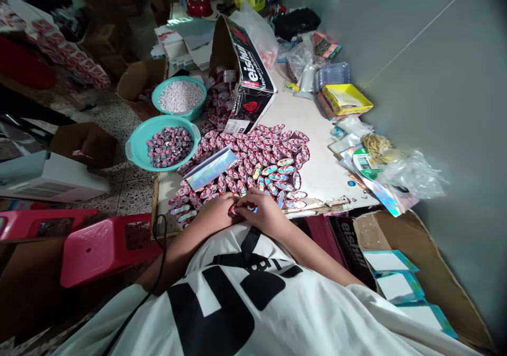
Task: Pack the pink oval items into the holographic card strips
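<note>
Close to my body, at the table's front edge, my left hand [219, 212] is closed around a small red oval piece [233, 209]. The thumb and fingers of my right hand [260, 211] are pinched at the same piece, partly covering it. Just beyond both hands lie many flat oval pieces [253, 155], pink and red, some with shiny rainbow faces. A folded strip of rainbow foil card [212, 169] rests on top of them, left of centre.
A turquoise basin [134, 143] holds small pink and silver discs. Behind it, another turquoise basin [200, 108] holds small white pieces. A tipped black printed carton [253, 100] spills small packets. Plastic bags [415, 174] and a yellow box [346, 100] line the wall side. Pink stools [91, 250] stand left.
</note>
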Demonstrator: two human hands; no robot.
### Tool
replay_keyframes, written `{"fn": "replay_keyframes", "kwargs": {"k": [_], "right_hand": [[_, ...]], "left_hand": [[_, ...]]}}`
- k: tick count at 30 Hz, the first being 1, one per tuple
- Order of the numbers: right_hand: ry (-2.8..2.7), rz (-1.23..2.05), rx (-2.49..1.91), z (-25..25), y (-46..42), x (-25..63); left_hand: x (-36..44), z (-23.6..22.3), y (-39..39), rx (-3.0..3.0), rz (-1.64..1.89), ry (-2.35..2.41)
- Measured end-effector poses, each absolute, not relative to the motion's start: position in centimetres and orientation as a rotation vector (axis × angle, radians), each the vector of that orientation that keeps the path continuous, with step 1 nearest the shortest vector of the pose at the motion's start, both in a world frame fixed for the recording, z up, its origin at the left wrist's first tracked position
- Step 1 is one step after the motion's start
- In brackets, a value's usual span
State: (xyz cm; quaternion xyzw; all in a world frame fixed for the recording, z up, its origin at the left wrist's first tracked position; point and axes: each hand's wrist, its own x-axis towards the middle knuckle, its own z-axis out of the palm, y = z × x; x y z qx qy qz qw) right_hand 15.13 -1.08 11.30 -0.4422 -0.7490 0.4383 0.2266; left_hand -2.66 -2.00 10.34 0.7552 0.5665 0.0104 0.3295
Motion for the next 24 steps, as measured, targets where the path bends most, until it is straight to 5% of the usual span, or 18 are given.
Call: {"fn": "replay_keyframes", "kwargs": {"k": [24], "right_hand": [[-2.281, 1.277, -1.08, 12.5, -1.6, 15.7]], "left_hand": [[-1.9, 10.1, -3.8, 2.043, 0.022, 1.505]]}}
